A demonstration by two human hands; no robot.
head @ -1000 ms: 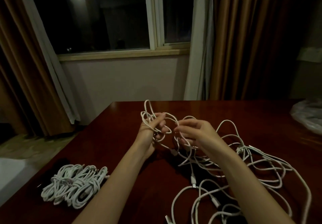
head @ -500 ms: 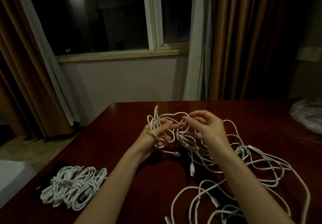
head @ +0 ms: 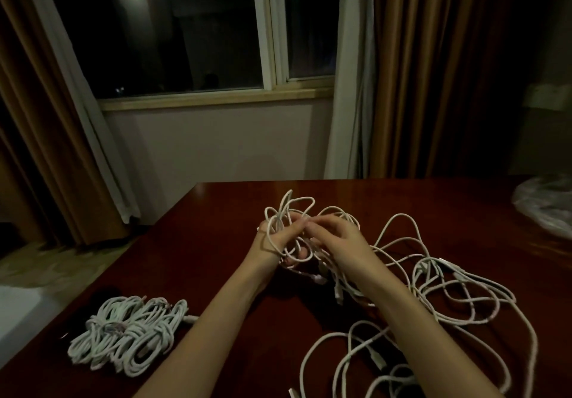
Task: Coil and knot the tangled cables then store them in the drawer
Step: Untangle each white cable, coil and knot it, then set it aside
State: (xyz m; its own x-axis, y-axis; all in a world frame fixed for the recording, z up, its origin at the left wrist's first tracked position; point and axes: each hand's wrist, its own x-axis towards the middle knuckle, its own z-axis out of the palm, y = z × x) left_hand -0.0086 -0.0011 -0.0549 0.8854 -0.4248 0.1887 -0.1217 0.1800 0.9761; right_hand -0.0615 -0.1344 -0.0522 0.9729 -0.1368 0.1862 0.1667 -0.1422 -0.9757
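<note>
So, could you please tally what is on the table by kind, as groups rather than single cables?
Pile of coiled, knotted white cables: 1
Loose tangle of white cables: 1
Coil being wound, in the left hand and right hand: 1
Clear plastic bag: 1
Total: 4
Single cables are too intertwined to count.

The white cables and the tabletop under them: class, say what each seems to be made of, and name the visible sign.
White cables: apparently a flexible plastic or rubbery sheath with a matt finish, since they bend into loose loops and show no glints. Tabletop: seemingly wood or wood veneer, reddish-brown and glossy, as it reflects pale highlights near its far edge; solid or veneer cannot be told.
</note>
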